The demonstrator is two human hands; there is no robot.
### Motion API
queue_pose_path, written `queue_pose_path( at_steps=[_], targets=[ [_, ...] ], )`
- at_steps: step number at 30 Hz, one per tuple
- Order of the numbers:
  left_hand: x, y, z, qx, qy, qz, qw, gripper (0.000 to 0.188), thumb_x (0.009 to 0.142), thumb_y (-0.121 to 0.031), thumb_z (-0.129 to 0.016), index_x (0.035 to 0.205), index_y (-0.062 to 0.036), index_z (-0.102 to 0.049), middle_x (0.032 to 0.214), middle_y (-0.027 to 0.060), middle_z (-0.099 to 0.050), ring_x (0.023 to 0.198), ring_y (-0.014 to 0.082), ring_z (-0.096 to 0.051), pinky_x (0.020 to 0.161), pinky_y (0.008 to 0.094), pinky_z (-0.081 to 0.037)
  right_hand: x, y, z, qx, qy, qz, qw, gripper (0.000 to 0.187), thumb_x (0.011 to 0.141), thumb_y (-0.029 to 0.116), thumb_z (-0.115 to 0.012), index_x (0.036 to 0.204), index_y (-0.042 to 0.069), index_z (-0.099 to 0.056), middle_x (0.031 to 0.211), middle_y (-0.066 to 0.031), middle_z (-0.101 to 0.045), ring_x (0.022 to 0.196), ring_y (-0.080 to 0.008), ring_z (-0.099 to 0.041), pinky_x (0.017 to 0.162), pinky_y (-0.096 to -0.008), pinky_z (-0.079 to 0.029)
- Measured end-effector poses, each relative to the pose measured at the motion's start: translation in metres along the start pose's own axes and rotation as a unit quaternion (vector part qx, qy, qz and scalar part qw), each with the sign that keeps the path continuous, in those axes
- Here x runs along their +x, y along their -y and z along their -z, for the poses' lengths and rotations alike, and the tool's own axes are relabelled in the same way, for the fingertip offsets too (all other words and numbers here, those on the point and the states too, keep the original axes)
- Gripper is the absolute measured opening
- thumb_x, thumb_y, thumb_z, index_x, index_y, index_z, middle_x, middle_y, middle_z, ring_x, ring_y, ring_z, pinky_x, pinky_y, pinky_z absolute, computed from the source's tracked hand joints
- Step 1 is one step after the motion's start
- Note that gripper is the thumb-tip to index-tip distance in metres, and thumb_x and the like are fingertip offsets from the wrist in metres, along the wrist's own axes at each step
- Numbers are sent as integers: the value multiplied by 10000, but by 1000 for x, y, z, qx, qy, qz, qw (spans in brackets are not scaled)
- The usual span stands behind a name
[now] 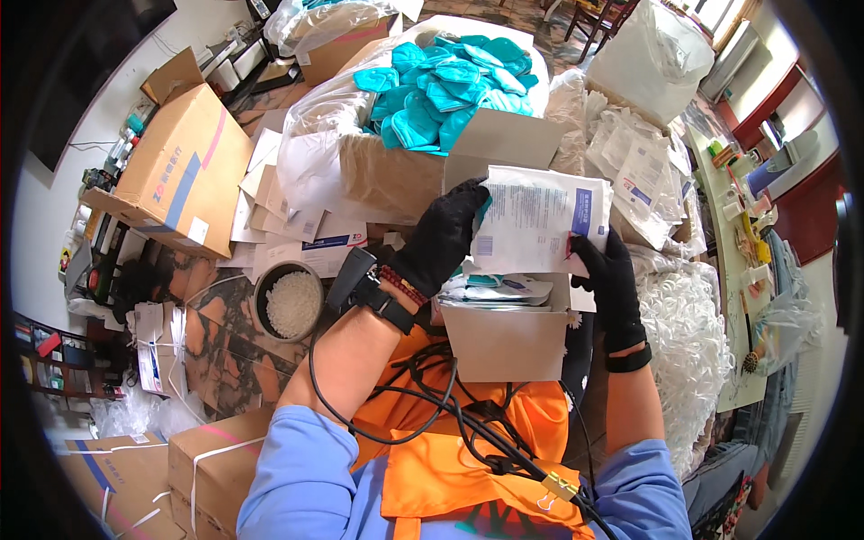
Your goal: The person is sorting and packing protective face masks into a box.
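Note:
A white printed packet (531, 220) with a blue label strip is held up in front of me. My left hand (441, 236), black-gloved, grips its left edge, where a bit of teal shows by the fingers. With thumb and fingers, my gloved right hand (610, 274) pinches the lower right corner; a small red spot shows there. Just below stands an open white cardboard box (504, 346) on my lap, with a stack of white and teal flat packets (497, 290) inside. Part of its far side is hidden behind the held packet.
Ahead, a plastic-lined carton (360, 175) is heaped with teal folded masks (441, 90). Torn white wrappers (630, 153) and a pile of white straps (675, 351) lie to the right. A bowl of white pieces (292, 304) and a large brown carton (180, 162) stand left. Black cables (450, 405) cross my lap.

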State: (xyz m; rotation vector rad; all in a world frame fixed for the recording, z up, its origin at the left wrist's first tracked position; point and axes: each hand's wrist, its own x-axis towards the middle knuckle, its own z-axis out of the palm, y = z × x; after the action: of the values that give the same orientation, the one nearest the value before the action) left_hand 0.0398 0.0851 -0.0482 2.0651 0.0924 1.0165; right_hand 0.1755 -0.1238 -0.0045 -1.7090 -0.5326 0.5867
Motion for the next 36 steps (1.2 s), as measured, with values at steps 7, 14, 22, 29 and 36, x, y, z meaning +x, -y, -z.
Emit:
queue_pose_path(
  at_steps=[7, 14, 22, 29, 36],
  targets=[
    [-1, -10, -6, -406, 43, 206, 889, 245, 860, -2, -563, 1097, 42, -598, 1056, 183, -638, 997, 304, -624, 881, 345, -496, 0, -1, 6, 39, -50, 12, 998, 244, 910, 221, -616, 1084, 52, -585, 794, -19, -618, 585, -69, -561, 426, -222, -436],
    [-17, 39, -16, 356, 151, -145, 911, 261, 781, -16, -585, 1034, 17, -640, 853, 65, -646, 847, 143, -606, 916, 332, -450, 15, -23, 14, -32, -61, 72, 995, 222, 930, 196, -615, 1039, 7, -654, 836, -10, -650, 723, -58, -561, 630, -234, -475],
    [-12, -1, -21, -406, -1, 321, 855, 176, 723, -86, -675, 890, -39, -702, 938, 113, -678, 987, 279, -629, 922, 390, -478, 39, -54, 95, -97, -156, 187, 965, 241, 930, 154, -595, 1097, -5, -665, 1009, -53, -677, 900, -126, -609, 798, -286, -493],
    [16, 31, 2, -177, 142, 364, 903, 437, 752, -179, -760, 1111, 6, -593, 1006, 104, -659, 909, 197, -643, 837, 312, -511, 44, -37, 185, -414, -285, 246, 829, 522, 769, -57, -606, 1278, 20, -519, 1131, -180, -624, 1024, -306, -613, 868, -374, -491],
    [9, 15, -26, 236, 353, 142, 894, 396, 729, -185, -677, 1102, -62, -627, 995, 186, -643, 930, 344, -633, 815, 427, -512, 157, -57, 248, -584, -272, 116, 755, 393, 898, 127, -617, 1251, -6, -509, 1073, -188, -614, 905, -261, -615, 724, -361, -504]
  ],
)
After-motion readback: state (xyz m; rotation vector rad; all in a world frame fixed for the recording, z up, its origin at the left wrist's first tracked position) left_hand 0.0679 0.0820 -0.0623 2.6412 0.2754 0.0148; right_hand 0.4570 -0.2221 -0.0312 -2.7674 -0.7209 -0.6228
